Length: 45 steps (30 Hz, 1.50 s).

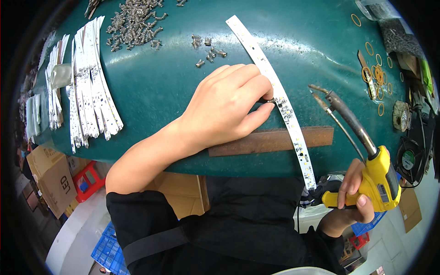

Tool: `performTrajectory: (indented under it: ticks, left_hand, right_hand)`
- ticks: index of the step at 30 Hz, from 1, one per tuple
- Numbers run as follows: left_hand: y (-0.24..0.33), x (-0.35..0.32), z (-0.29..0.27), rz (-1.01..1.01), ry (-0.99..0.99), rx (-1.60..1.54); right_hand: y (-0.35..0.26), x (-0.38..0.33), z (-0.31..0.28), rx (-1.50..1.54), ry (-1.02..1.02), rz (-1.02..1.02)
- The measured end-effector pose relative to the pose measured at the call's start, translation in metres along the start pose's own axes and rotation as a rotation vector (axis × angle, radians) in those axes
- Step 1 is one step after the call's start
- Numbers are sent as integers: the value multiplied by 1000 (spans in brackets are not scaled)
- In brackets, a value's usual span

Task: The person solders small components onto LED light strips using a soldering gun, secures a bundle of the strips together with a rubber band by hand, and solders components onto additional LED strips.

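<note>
Thumb and fingers of my left hand (pixel 229 101) are pinched together at the edge of a long white LED circuit strip (pixel 296 130). Between the fingertips is a small spring-like metal part (pixel 270 101), mostly hidden by them. The strip lies slantwise on the green table, crossing a flat brown bar (pixel 247 143), and its near end reaches the table's front edge. My right hand (pixel 352 190) grips a yellow soldering gun (pixel 381 181) by its handle. The gun's tip and thin feed tube point up and left, to the right of the strip and apart from it.
A heap of small metal springs (pixel 133 25) lies at the far left, with several loose springs (pixel 211 55) nearer. Bundles of white strips (pixel 89 87) are on the left. Rubber bands (pixel 378 75) lie at the right, near a black fan (pixel 408 158).
</note>
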<state>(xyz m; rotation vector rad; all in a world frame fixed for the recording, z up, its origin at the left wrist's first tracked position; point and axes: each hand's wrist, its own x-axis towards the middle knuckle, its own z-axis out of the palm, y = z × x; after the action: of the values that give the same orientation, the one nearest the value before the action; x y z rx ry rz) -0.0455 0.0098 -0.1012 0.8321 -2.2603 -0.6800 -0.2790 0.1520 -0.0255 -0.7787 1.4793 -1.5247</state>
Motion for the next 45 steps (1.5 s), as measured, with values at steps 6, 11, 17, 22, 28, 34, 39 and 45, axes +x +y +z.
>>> performTrajectory:
  ticks: [6, 11, 17, 22, 28, 34, 39, 45]
  left_hand:
    - [0, 0, 0, 4, 3, 4]
    - [-1, 0, 1, 13, 20, -4]
    - [-1, -1, 1, 18, 26, 4]
    - [-2, -1, 1, 22, 25, -7]
    - [-1, 0, -2, 22, 4, -12]
    - [4, 5, -5, 7, -56, -9]
    - [7, 9, -11, -59, -133, -28]
    - [31, 25, -39, 43, -201, 105]
  right_hand:
    - [-2, -10, -7, 32, -194, 146]
    - [-1, -8, -11, -61, -237, 210]
    - [-3, -5, -3, -62, -259, 123]
    - [2, 4, -9, -67, -117, -35]
    - [32, 54, -38, 848, -404, 11]
    - [65, 63, -60, 1302, -285, 47]
    - [65, 61, -62, 1329, -273, 8]
    - [71, 59, -69, 1349, -283, -24]
